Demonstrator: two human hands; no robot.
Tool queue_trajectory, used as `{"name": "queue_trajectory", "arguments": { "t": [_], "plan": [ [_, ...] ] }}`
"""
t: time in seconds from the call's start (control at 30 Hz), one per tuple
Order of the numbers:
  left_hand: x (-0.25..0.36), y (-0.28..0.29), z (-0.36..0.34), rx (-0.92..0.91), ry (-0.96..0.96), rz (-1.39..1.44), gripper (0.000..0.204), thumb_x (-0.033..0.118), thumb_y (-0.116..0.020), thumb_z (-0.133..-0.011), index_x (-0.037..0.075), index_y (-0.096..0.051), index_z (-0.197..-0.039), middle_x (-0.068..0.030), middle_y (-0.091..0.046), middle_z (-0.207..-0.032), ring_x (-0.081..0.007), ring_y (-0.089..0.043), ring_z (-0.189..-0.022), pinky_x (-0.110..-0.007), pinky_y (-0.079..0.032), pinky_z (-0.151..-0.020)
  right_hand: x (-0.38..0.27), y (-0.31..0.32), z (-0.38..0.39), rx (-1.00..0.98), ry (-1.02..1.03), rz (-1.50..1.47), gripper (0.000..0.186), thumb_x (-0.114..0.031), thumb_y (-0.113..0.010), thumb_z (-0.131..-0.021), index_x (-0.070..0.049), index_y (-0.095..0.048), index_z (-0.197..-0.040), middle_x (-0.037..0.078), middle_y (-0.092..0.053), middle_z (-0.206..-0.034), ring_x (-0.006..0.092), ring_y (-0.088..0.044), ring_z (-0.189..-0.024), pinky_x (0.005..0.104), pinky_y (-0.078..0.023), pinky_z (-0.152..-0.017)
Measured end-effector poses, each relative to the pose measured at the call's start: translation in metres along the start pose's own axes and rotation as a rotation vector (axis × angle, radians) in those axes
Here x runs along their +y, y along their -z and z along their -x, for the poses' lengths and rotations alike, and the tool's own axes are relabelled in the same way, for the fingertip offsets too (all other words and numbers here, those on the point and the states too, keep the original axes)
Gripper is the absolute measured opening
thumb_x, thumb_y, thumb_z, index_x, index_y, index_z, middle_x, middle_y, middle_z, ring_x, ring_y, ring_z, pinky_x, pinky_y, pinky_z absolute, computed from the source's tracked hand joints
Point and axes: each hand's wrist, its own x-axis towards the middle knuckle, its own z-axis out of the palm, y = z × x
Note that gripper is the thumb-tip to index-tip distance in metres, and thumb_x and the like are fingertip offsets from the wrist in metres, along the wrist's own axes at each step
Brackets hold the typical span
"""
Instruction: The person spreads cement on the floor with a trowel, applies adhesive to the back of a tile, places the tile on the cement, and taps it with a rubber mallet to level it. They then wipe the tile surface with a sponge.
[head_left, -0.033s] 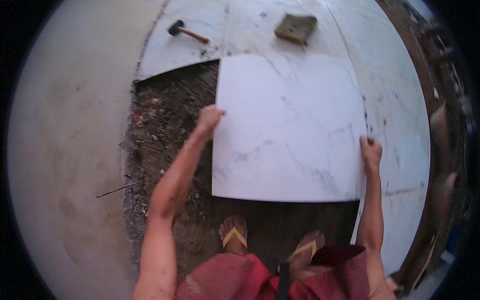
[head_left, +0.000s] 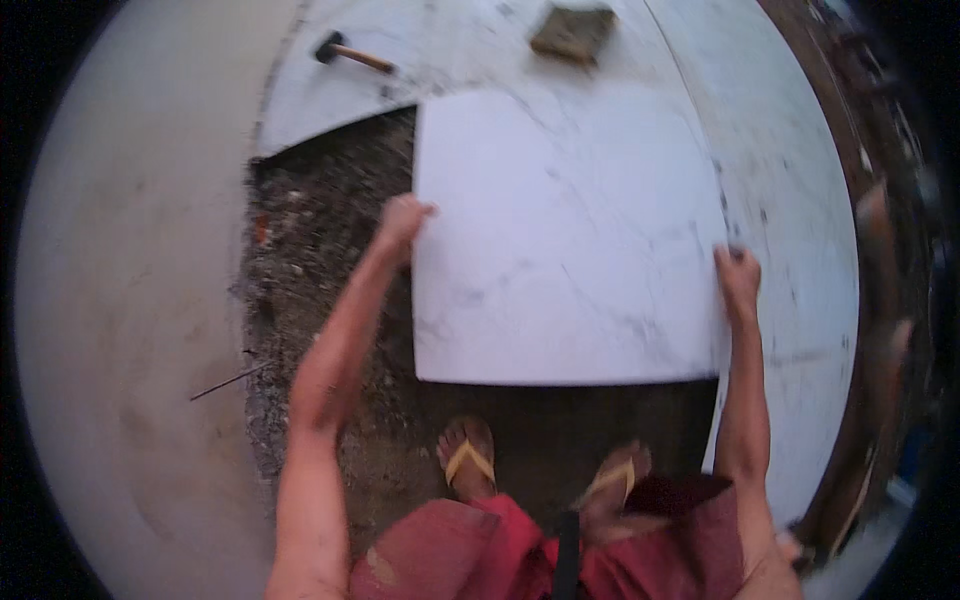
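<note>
A large white floor tile with grey marble veining (head_left: 565,240) lies between my two hands, over dark bare ground. My left hand (head_left: 403,220) is closed on its left edge, fingertips on top. On the opposite side my right hand (head_left: 738,280) grips the right edge, where a row of laid tiles begins. The fingers beneath the edges are hidden. The tile's far edge meets another white tile. Its near edge casts a dark strip of shadow in front of my feet.
Rough dark soil with small stones (head_left: 330,230) shows on the left. On the far tiles rest a black-headed mallet (head_left: 355,52) and a brown block, possibly a sponge (head_left: 572,35). A thin rod (head_left: 228,382) sticks out on the left. My sandalled feet (head_left: 467,455) stand on the bare ground.
The whole scene sits slightly higher and further left in the picture. Both hands keep their hold on the floor tile; any movement of the tile itself is too small to tell.
</note>
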Motion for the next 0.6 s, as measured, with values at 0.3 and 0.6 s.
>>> {"name": "queue_trajectory", "arguments": {
  "t": [0.3,0.6],
  "plan": [
    [0.043,0.029,0.006,-0.208,-0.007,-0.207,0.056,0.034,-0.059,-0.087,-0.001,-0.048,-0.129,-0.0208,-0.044,-0.137,-0.0384,-0.043,-0.126,-0.059,-0.027,-0.105,-0.08,0.092,0.004,0.231,0.128,-0.08,0.035,-0.023,-0.065,-0.083,-0.001,-0.062,-0.111,0.011,-0.066,-0.084,0.0183,-0.063,-0.075,0.0325,-0.051,-0.068],
    [-0.003,0.015,0.0,-0.17,-0.155,-0.362,0.08,0.018,-0.073,-0.077,-0.01,-0.033,-0.14,-0.0184,-0.058,-0.117,-0.0216,-0.06,-0.1,-0.03,-0.046,-0.088,0.0,0.05,-0.024,-0.205,0.552,0.356,0.043,-0.036,-0.041,-0.098,-0.011,-0.053,-0.13,0.017,-0.05,-0.136,0.0315,-0.05,-0.123,0.0367,-0.039,-0.105]
  ]
}}
